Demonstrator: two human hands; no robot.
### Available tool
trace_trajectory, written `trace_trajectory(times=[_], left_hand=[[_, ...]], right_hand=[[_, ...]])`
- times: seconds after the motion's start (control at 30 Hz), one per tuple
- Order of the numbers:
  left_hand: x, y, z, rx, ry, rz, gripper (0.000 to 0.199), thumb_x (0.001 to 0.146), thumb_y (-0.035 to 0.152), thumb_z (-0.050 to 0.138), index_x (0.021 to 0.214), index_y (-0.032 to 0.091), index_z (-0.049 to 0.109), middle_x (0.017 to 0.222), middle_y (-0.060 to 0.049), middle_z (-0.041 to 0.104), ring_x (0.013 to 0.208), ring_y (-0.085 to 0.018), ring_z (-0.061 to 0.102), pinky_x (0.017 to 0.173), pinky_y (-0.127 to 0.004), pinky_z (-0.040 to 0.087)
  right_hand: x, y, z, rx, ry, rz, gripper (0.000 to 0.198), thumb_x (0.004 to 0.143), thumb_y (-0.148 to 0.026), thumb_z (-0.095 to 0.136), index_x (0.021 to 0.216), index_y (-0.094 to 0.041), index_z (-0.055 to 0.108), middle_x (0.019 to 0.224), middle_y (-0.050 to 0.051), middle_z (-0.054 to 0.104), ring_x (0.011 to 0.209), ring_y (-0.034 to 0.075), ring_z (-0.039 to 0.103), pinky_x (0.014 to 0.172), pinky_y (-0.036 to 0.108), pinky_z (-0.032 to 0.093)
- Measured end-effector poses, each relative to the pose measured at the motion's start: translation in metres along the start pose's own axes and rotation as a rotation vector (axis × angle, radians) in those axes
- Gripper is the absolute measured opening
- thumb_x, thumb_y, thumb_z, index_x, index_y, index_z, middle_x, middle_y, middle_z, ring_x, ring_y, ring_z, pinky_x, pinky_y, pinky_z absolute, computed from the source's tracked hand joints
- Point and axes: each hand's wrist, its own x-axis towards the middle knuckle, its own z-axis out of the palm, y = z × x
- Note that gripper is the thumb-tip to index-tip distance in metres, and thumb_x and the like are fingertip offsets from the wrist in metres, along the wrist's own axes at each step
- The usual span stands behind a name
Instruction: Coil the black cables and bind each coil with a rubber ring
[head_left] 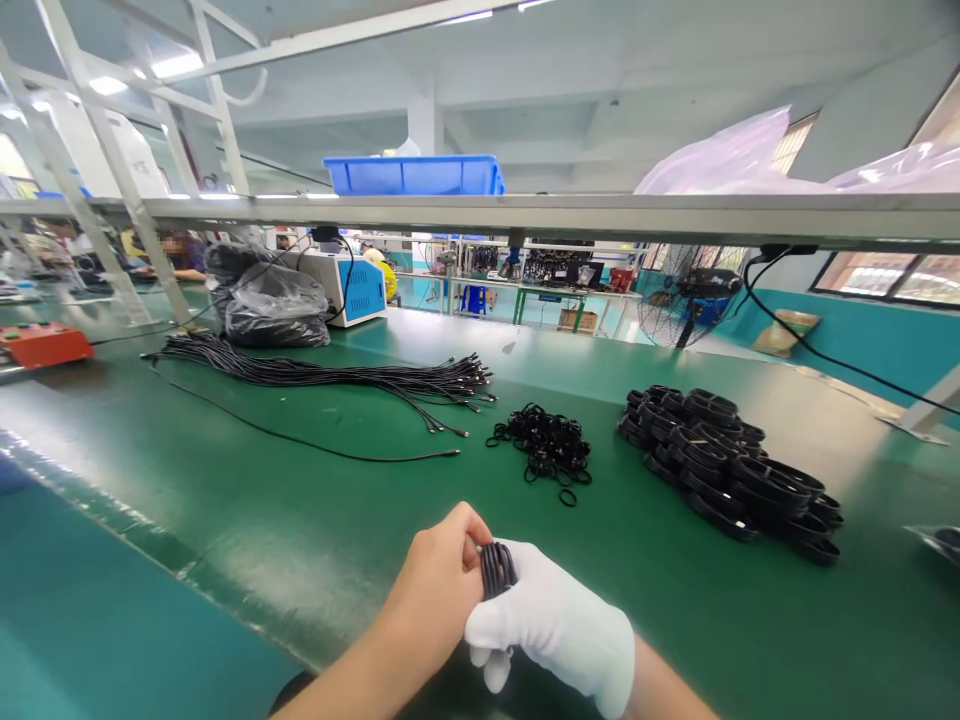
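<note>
A coiled black cable point(498, 570) is held over the near edge of the green table. My right hand point(551, 625), in a white glove, wraps round the coil. My bare left hand point(442, 570) is closed at the coil's left side, its fingertips pressed against the cable and partly hidden. Beyond the hands lies a heap of small black rubber rings point(551, 445), with one ring point(568, 497) lying loose in front. To the left stretches a bundle of straight black cables point(337, 375), and a single cable point(315, 440) lies apart from it.
Coiled black cables point(720, 460) are piled at the right on the green table point(300, 520). At the back left stand black plastic bags point(274, 305) and a blue-and-white machine point(352, 288). An overhead shelf point(570, 215) carries a blue bin point(416, 176). An orange device point(45, 343) sits far left.
</note>
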Motion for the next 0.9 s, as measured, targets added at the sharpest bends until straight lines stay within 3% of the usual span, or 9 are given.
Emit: trace_trajectory(times=[0.13,0.23,0.4,0.57,0.77,0.83,0.9], left_hand=[[-0.005,0.0,-0.008,0.205,0.098,0.231,0.017,0.071,0.01,0.048,0.076,0.022,0.058,0.071,0.003,0.056,0.058,-0.011,0.047,0.056,-0.023,0.037],[-0.008,-0.008,-0.013,0.111,0.06,0.403,0.028,0.071,0.005,0.048,0.087,0.024,0.061,0.085,0.002,0.057,0.063,-0.009,0.051,0.061,-0.02,0.042],[-0.01,-0.025,-0.006,0.114,0.168,0.569,0.032,0.075,0.002,0.042,0.089,0.022,0.063,0.081,0.0,0.061,0.072,-0.012,0.059,0.066,-0.021,0.046],[-0.007,-0.03,-0.003,0.115,0.181,0.614,0.033,0.076,0.002,0.042,0.094,0.02,0.063,0.085,-0.003,0.064,0.075,-0.013,0.061,0.069,-0.022,0.048],[-0.001,-0.025,-0.003,0.074,0.12,0.548,0.031,0.074,0.003,0.043,0.087,0.021,0.065,0.079,-0.001,0.062,0.07,-0.012,0.059,0.063,-0.021,0.047],[0.002,-0.021,-0.01,0.071,0.065,0.504,0.031,0.073,0.004,0.043,0.085,0.021,0.066,0.079,-0.001,0.062,0.069,-0.012,0.058,0.063,-0.021,0.046],[0.009,-0.016,-0.023,0.036,-0.092,0.448,0.029,0.071,0.005,0.047,0.087,0.021,0.066,0.082,0.0,0.062,0.07,-0.012,0.057,0.065,-0.022,0.045]], right_hand=[[0.003,0.005,-0.003,0.133,-0.102,-0.017,0.017,0.053,-0.019,0.064,0.065,-0.008,0.06,0.053,0.002,0.057,0.044,0.012,0.057,0.042,0.022,0.049],[0.006,0.009,-0.003,0.207,-0.152,-0.026,0.027,0.05,-0.023,0.069,0.071,-0.008,0.062,0.064,0.005,0.061,0.052,0.015,0.06,0.041,0.023,0.051],[0.009,0.009,0.0,0.124,-0.112,0.034,0.011,0.049,-0.014,0.063,0.058,-0.009,0.06,0.048,0.002,0.056,0.038,0.01,0.054,0.034,0.017,0.045],[0.006,0.006,0.004,-0.004,-0.047,0.037,0.005,0.051,-0.01,0.06,0.051,-0.011,0.056,0.048,-0.001,0.055,0.037,0.007,0.051,0.035,0.014,0.042],[0.003,0.002,0.003,-0.015,-0.016,0.059,0.001,0.054,-0.013,0.057,0.054,-0.012,0.057,0.044,-0.002,0.053,0.033,0.006,0.047,0.034,0.015,0.041],[0.004,0.0,0.001,0.0,-0.002,0.072,0.003,0.054,-0.013,0.057,0.052,-0.012,0.055,0.042,-0.002,0.052,0.031,0.007,0.046,0.032,0.015,0.04],[0.004,-0.002,-0.002,0.017,0.013,0.078,0.005,0.053,-0.013,0.058,0.052,-0.012,0.054,0.039,-0.002,0.05,0.03,0.007,0.046,0.029,0.015,0.037]])
